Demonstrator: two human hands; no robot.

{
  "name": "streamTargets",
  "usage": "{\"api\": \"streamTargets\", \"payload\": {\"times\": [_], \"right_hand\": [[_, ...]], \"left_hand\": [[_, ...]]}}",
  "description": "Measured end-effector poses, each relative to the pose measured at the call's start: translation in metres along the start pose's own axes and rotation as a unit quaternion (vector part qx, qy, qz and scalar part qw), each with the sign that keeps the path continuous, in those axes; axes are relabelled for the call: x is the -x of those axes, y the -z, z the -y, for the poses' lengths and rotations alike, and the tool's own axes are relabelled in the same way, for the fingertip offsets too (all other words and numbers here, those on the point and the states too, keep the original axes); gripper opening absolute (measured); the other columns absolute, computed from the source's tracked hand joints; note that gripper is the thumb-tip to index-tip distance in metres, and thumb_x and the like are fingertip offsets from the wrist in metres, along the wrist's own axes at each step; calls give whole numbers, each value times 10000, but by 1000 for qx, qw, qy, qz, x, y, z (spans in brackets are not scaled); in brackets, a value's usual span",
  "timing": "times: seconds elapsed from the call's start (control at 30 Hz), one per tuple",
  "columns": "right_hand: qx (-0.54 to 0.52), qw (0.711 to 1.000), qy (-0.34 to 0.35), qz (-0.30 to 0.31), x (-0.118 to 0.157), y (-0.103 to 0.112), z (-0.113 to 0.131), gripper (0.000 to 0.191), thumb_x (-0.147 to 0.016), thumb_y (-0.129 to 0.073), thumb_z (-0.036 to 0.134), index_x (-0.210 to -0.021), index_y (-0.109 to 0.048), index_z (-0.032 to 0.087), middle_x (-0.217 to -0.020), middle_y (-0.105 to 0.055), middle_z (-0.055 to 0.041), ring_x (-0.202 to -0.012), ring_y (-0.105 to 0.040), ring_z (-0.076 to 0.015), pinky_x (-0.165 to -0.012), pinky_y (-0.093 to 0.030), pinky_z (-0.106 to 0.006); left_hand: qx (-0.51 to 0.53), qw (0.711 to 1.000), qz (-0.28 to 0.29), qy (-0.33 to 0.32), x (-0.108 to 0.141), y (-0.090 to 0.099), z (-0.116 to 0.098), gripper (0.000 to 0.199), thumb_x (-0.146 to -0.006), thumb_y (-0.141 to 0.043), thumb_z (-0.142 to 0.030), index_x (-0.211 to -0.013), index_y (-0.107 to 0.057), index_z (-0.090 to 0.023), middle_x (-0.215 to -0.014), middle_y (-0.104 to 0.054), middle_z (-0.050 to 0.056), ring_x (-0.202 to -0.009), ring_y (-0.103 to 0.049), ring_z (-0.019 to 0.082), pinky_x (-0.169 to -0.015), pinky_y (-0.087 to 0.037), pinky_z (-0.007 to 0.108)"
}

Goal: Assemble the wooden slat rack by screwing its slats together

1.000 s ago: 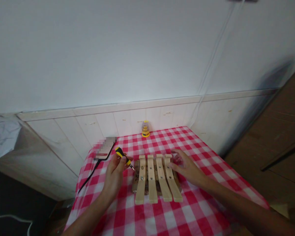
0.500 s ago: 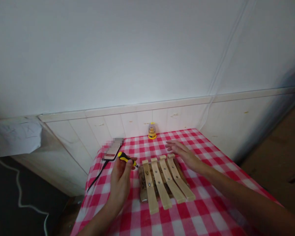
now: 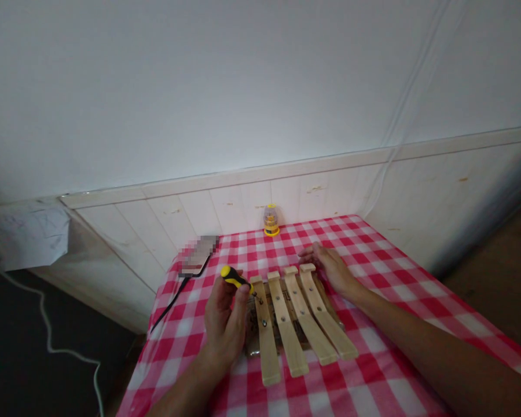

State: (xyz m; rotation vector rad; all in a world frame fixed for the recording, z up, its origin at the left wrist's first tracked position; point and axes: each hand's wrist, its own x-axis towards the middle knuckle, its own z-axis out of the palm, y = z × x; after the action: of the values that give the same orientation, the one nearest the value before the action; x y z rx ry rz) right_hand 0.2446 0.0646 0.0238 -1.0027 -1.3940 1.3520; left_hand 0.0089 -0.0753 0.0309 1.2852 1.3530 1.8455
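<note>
My left hand (image 3: 228, 318) grips a yellow and black screwdriver (image 3: 235, 278), whose tip is at a screw in the upper part of the leftmost wooden piece (image 3: 269, 347). Several pale, bent wooden pieces with screws lie side by side across a brown wrapped package (image 3: 252, 346). Beyond the upper right corner of the package is my right hand (image 3: 330, 267), its fingers loosely curled and apart, with nothing seen in it.
On the red and white checked tablecloth (image 3: 351, 382), a yellow-capped clear container (image 3: 271, 221) stands near the wall. A phone-like device (image 3: 198, 258) with a black cable (image 3: 171, 305) lies at the back left.
My left hand has moved right with the screwdriver, bringing its tip from beside the package onto the leftmost piece. My right hand's fingers have curled more. The camera view has shifted slightly.
</note>
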Motion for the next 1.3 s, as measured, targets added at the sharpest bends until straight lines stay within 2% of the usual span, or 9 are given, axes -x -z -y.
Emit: {"api": "streamTargets", "payload": {"times": [0.23, 0.5, 0.6, 0.7, 0.83, 0.93, 1.0, 1.1, 1.3], "right_hand": [[28, 999, 18, 1, 0, -2, -1, 784, -789, -565, 944, -832, -770, 189, -800, -774, -92, -771, -722, -249, -771, -547, -375], [80, 993, 86, 19, 10, -2, 5, 699, -833, -581, 898, -878, -778, 229, -956, -809, -101, -952, -748, -297, -897, -562, -430], [113, 984, 135, 35, 17, -5, 11, 596, -863, -650, 802, -1008, -760, 235, -1050, -800, -105, -1023, -742, -297, -945, -562, -442], [188, 962, 180, 82, 24, -12, 13, 497, -830, -806, 588, -1165, -713, 232, -1156, -781, -119, -1064, -739, -295, -929, -580, -439], [207, 962, 164, 75, 29, -21, 10, 758, -721, -915, 378, -1388, -582, 245, -1223, -746, -125, -1103, -730, -288, -942, -592, -448], [185, 969, 149, 62, 29, -23, 7, 963, -663, -948, 328, -1497, -473, 244, -1241, -724, -130, -1168, -706, -292, -1016, -569, -478], [190, 970, 130, 74, 30, -23, 8, 1028, -644, -957, 319, -1527, -438, 243, -1266, -712, -138, -1197, -698, -302, -1028, -564, -489], [205, 970, 106, 79, 31, -23, 11, 1031, -652, -948, 357, -1536, -431, 240, -1289, -703, -150, -1218, -687, -328, -1023, -560, -514], [255, 960, 104, 47, 32, -25, 15, 922, -649, -917, 372, -1468, -528, 203, -1325, -677, -164, -1261, -648, -372, -1072, -516, -557]], "left_hand": [[-49, 998, 26, -39, 0, 5, 6, 175, -1010, -675, -377, -1019, -682, -203, -973, -714, 53, -876, -677, 183, -775, -553, 274], [-91, 991, 49, -84, -4, 7, 8, 92, -1017, -666, -296, -1034, -684, -207, -950, -704, 28, -833, -674, 151, -752, -566, 248], [-114, 986, 52, -106, -4, 9, 10, 83, -994, -702, -268, -1055, -693, -213, -940, -709, 13, -834, -674, 138, -754, -560, 229], [-115, 986, 40, -118, -5, 9, 10, 165, -975, -726, -239, -1137, -692, -227, -960, -728, 6, -835, -682, 130, -754, -563, 220], [-72, 986, 27, -145, -5, 7, 7, 404, -955, -743, -197, -1338, -635, -264, -950, -733, -7, -806, -687, 120, -736, -567, 218], [-47, 985, 45, -161, -7, 7, 6, 611, -970, -714, -175, -1528, -505, -310, -924, -725, -17, -812, -687, 121, -753, -568, 231], [-45, 983, 55, -169, -8, 7, 8, 633, -984, -690, -171, -1562, -478, -320, -944, -724, -8, -830, -687, 124, -772, -566, 244], [-47, 982, 66, -172, -11, 10, 10, 567, -991, -683, -179, -1523, -534, -304, -962, -724, 9, -845, -691, 130, -772, -562, 251], [-70, 978, 72, -184, -18, 13, 9, 541, -946, -737, -173, -1456, -614, -304, -897, -707, -13, -768, -665, 112, -733, -564, 223]]}}
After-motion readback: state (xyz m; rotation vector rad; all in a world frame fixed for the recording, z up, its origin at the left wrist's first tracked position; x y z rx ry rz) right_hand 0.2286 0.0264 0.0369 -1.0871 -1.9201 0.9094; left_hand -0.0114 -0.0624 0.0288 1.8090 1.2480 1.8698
